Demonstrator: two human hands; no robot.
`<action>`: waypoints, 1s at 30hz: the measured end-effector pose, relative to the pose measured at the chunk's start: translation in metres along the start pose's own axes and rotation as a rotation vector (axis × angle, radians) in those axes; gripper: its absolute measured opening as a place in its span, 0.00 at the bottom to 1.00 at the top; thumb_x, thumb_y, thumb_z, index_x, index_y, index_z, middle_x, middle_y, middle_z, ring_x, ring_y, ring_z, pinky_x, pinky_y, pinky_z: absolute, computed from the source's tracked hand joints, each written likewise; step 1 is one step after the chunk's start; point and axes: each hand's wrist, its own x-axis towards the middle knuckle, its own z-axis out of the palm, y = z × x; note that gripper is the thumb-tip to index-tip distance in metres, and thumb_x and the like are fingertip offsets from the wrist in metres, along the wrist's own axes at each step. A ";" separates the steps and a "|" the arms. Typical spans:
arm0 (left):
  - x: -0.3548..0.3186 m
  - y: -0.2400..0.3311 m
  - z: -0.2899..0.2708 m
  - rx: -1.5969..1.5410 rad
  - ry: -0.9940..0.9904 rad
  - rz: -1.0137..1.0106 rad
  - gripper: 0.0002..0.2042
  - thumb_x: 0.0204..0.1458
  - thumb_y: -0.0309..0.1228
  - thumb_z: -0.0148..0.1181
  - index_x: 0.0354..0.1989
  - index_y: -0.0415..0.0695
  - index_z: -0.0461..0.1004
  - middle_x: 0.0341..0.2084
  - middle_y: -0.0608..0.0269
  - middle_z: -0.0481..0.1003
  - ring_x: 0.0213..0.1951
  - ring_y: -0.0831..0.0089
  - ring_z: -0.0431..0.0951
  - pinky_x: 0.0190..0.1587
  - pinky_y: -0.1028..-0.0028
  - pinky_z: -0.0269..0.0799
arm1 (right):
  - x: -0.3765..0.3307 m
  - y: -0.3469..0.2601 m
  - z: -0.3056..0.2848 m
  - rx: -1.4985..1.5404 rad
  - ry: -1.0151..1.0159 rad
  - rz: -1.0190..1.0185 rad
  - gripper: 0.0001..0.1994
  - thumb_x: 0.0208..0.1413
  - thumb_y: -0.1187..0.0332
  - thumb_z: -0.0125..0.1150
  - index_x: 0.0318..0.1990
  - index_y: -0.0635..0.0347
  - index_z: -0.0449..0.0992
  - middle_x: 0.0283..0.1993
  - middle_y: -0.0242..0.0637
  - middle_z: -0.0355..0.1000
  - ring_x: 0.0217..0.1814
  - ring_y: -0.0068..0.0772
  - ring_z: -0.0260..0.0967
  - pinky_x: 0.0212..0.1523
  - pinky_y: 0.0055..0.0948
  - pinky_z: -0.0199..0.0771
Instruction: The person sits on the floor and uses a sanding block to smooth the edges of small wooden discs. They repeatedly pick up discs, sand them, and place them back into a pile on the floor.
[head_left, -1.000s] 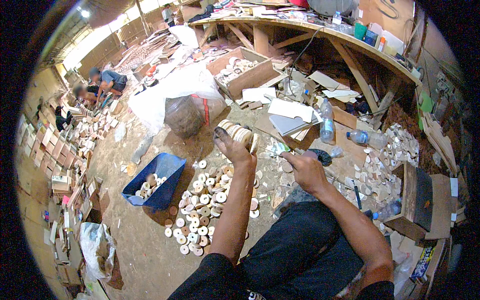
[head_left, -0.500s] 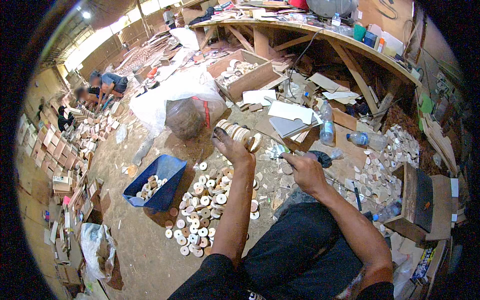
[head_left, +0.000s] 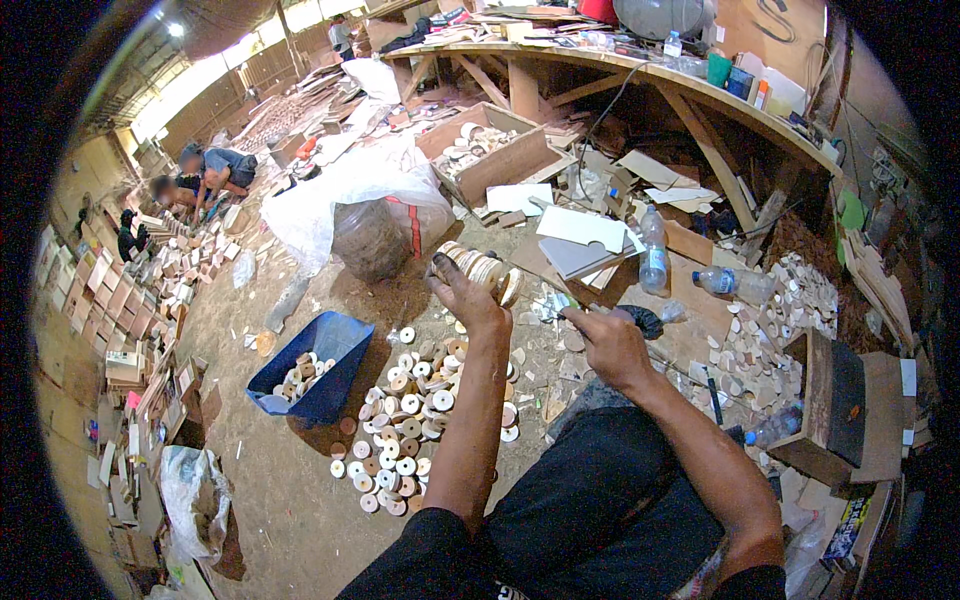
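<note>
My left hand, its fingertips darkened, is closed round a row of round wooden discs stacked face to face. To its right, my right hand is closed on a thin rod-like piece pointing toward the discs. Whether this rod runs through the stack I cannot tell. Below my left hand, a heap of wooden discs with centre holes lies on the ground beside my left forearm. Left of the heap stands a blue scoop-shaped container with several discs inside.
A white sack and a round brown lump lie ahead. Beyond is a wooden box of discs, under a long workbench. Plastic bottles, boards and wood scraps lie right. Other people work far left.
Both hands stay in nearly the same place, with the discs and the rod still held. Only very slight shifts show; the heap and the blue container look the same.
</note>
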 end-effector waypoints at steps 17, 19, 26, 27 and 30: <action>-0.031 -0.017 -0.011 -0.140 -0.276 0.022 0.26 0.61 0.46 0.46 0.62 0.49 0.46 0.46 0.54 0.68 0.43 0.63 0.74 0.45 0.65 0.73 | 0.003 0.000 0.006 0.040 0.013 0.035 0.15 0.53 0.72 0.44 0.46 0.53 0.73 0.31 0.50 0.74 0.33 0.54 0.74 0.32 0.49 0.73; -0.028 -0.012 -0.010 -0.112 -0.288 -0.003 0.25 0.62 0.46 0.45 0.62 0.49 0.47 0.46 0.54 0.69 0.42 0.62 0.74 0.44 0.65 0.73 | 0.003 -0.002 0.004 0.040 -0.005 0.048 0.14 0.53 0.72 0.44 0.46 0.53 0.73 0.31 0.50 0.74 0.34 0.54 0.74 0.33 0.49 0.73; -0.025 -0.011 -0.008 -0.058 -0.326 0.055 0.21 0.62 0.46 0.42 0.59 0.49 0.53 0.44 0.56 0.70 0.41 0.63 0.74 0.43 0.64 0.72 | 0.004 -0.007 0.001 0.015 -0.027 0.042 0.14 0.54 0.71 0.43 0.46 0.54 0.73 0.34 0.51 0.74 0.35 0.53 0.74 0.34 0.49 0.73; -0.027 -0.011 -0.008 -0.066 -0.327 0.026 0.21 0.62 0.46 0.42 0.58 0.49 0.53 0.43 0.56 0.70 0.40 0.63 0.74 0.43 0.64 0.72 | 0.004 -0.007 0.002 0.060 0.039 0.024 0.13 0.52 0.73 0.46 0.43 0.56 0.74 0.31 0.50 0.73 0.33 0.53 0.72 0.33 0.48 0.71; -0.030 -0.011 -0.006 -0.090 -0.327 -0.011 0.19 0.63 0.46 0.42 0.57 0.50 0.54 0.42 0.57 0.70 0.40 0.64 0.75 0.43 0.65 0.72 | 0.003 -0.008 0.005 0.125 0.180 0.000 0.09 0.47 0.75 0.53 0.37 0.62 0.75 0.27 0.49 0.72 0.30 0.53 0.69 0.33 0.45 0.66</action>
